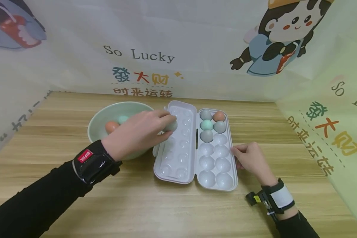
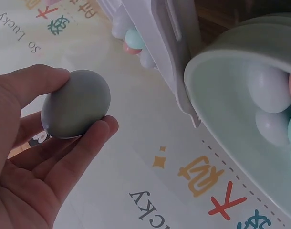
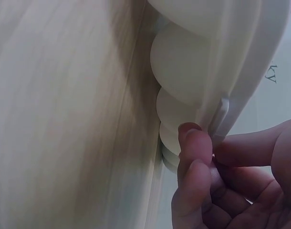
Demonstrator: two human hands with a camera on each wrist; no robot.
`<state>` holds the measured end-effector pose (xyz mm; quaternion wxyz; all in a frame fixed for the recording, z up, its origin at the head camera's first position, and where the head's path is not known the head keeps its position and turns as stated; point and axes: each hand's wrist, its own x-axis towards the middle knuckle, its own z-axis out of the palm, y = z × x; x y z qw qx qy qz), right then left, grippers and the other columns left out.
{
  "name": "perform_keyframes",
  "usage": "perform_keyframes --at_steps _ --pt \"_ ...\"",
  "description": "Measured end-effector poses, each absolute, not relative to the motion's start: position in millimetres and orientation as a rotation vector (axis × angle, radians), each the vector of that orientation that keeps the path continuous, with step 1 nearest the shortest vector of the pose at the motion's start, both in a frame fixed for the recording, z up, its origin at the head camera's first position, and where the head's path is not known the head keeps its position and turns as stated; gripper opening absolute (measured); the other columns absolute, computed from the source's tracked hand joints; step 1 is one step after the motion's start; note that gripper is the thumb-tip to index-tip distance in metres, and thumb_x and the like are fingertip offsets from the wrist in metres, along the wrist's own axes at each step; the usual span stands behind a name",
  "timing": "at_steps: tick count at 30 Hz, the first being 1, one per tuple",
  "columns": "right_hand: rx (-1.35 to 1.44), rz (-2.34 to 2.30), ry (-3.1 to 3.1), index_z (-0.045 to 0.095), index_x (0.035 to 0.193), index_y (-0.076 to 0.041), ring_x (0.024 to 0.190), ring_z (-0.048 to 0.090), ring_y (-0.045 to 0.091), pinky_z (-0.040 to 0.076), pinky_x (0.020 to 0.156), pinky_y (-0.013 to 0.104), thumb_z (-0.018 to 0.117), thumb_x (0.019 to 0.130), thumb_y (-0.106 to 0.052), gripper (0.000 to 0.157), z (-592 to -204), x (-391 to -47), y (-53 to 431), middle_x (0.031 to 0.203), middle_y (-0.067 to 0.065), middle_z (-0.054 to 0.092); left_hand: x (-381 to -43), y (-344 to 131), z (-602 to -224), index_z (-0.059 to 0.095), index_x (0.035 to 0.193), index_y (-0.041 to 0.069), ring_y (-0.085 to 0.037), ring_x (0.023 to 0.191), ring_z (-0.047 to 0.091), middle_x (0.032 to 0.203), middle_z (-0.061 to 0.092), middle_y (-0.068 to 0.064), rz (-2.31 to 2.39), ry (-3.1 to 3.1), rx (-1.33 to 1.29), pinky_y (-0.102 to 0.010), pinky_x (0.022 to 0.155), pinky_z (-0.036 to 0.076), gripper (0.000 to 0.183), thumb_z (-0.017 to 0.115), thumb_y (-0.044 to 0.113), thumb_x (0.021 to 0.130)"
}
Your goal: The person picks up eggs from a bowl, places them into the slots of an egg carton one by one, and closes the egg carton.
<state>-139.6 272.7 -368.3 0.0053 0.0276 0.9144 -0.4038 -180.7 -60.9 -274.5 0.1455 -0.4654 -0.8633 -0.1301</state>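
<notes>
Head view: left hand (image 1: 138, 133) pinches an egg (image 1: 171, 126), bowl (image 1: 99, 119) at its nine o'clock; right hand (image 1: 251, 159) pinches carton (image 1: 215, 157) at three o'clock.

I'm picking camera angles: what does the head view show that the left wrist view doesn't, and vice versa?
Only the head view shows the right hand pinching the carton, and the carton's empty cups. Only the left wrist view shows two pale eggs in the bowl. Both show bowl, carton and the left hand holding a gray egg.
</notes>
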Motion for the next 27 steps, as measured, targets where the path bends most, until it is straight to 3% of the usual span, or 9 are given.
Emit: perform_keyframes --at_steps 11,27 --pt "0.064 -1.270 2.866 0.070 0.105 0.013 0.050 0.059 0.018 0.050 0.047 0.029 0.061 0.096 -0.008 0.024 -370 -140 273 0.064 0.009 0.065 -196 -34 -269 0.061 0.088 0.010 -0.020 0.071 0.053 0.086 0.057 -0.004 -0.262 -2.529 -1.444 -0.031 0.065 0.046 0.012 0.073 0.012 0.088" --pt "0.070 -1.280 2.856 0.070 0.106 0.012 0.052 0.060 0.020 0.051 0.048 0.030 0.061 0.096 -0.007 0.024 -370 -140 274 0.066 0.010 0.066 -211 11 -265 0.062 0.093 0.008 -0.018 0.071 0.052 0.079 0.055 -0.002 -0.216 -2.530 -1.604 -0.028 0.062 0.043 0.012 0.072 0.013 0.088"
